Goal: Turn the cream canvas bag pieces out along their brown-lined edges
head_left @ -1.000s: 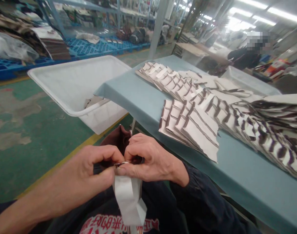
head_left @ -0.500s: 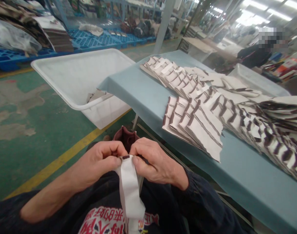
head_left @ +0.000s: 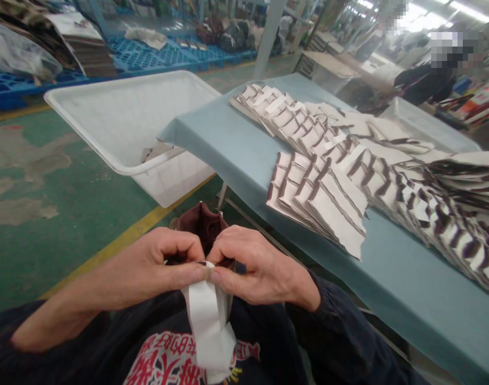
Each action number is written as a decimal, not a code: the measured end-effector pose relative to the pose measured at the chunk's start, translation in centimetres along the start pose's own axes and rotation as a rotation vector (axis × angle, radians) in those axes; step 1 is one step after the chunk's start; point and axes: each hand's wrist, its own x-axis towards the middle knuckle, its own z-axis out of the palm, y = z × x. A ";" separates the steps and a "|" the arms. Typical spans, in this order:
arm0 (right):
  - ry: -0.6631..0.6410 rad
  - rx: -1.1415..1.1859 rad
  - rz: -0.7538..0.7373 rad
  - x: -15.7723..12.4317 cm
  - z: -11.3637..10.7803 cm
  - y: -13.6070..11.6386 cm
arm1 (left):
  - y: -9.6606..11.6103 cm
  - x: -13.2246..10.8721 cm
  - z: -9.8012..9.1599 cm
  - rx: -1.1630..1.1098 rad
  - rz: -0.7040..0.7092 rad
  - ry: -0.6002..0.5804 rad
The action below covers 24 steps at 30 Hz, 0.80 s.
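Observation:
In front of my chest, my left hand (head_left: pixel 160 264) and my right hand (head_left: pixel 258 267) pinch the top edge of a white fabric strip (head_left: pixel 208 321) between thumbs and index fingers. The thumb tips meet at its upper end, and the strip hangs down over my dark printed top. A paler layer lies behind it, mostly covered. Just past my fingertips is a maroon-brown folded piece (head_left: pixel 200 222); whether it joins the white strip is hidden by my hands.
On a blue-covered table (head_left: pixel 228 155) at right lie overlapping rows of cream fabric pieces with dark edges (head_left: pixel 373 179) and a smaller stack (head_left: pixel 316 200). A white plastic bin (head_left: pixel 120 96) stands at left, holding some pieces. Blue pallets (head_left: pixel 156 56) are behind; a person (head_left: pixel 429 80) is far right.
My thumbs have come together over the strip's top edge, covering the dark patch seen there before. My left hand has shifted slightly, and the strip hangs a little farther left.

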 end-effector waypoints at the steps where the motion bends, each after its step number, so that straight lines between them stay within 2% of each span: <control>1: -0.005 -0.012 -0.006 0.0 0.0 -0.2 | -0.1 0.0 0.1 -0.005 0.020 -0.001; 6: -0.029 0.053 0.063 0.0 -0.4 -0.2 | -1.1 -0.1 0.2 0.022 0.095 0.000; 10: 0.004 0.116 0.145 0.1 -0.5 0.5 | -0.2 0.1 0.0 0.098 0.115 0.053; 14: 0.022 0.007 0.150 0.3 -0.6 0.5 | 1.0 0.4 0.3 0.105 0.128 0.120; 19: 0.003 -0.197 0.185 1.1 -0.9 -0.8 | 1.1 0.0 0.7 0.191 0.209 0.227; 24: -0.103 -0.009 0.303 2.2 -1.5 -1.1 | 0.4 -1.0 0.6 0.317 0.239 0.306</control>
